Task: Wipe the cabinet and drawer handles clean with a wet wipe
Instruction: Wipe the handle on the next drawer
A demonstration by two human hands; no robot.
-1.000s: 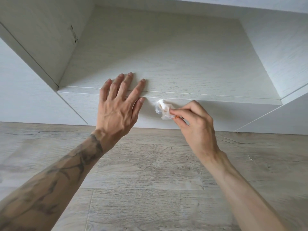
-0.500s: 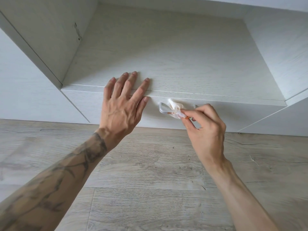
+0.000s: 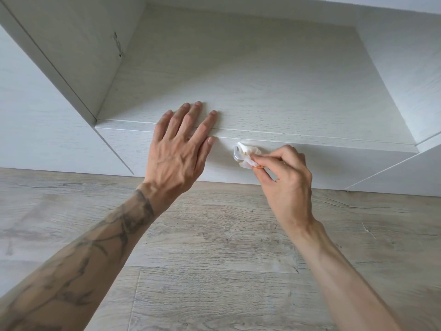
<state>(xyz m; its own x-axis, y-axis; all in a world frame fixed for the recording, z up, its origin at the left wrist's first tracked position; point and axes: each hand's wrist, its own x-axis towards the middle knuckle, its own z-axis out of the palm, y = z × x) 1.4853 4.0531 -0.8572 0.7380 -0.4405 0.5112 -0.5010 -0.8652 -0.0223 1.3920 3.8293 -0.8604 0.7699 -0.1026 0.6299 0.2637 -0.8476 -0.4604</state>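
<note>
My right hand (image 3: 286, 177) is curled up tight, thumb & forefinger pinching a small crumpled white wet wipe (image 3: 247, 156). The other fingers are folded in behind. The wipe is bunched round the short silver metal drawer handle (image 3: 235, 154) & pressed vs. its left end. Only that left end shows; the rest is under the wipe & my fingers. A tiny orange spot sits at my fingertip just below the wipe, can't tell what it is. The handle sits on the pale whitewashed wood-grain drawer front (image 3: 334, 163), approx. mid-width, just under its top edge.

My left hand (image 3: 177, 154) is flat & fully open, fingers straight & spread, holding nothing. It lies across the drawer front's top edge. The fingertips rest on the pale wood-grain shelf surface (image 3: 250, 75) above, and the thumb tip is on the drawer front, near the handle but apart from it. Dark tattoo lines run along my left forearm (image 3: 95, 254).

Cabinet side panels (image 3: 71, 56) in the same pale finish rise on the left & right of the shelf. The left one has a small dark fitting (image 3: 117, 45) partway up, too small to make out. Below the drawer is a grey-brown wood-plank floor (image 3: 214, 271), w/ both my forearms stretched out over it.
</note>
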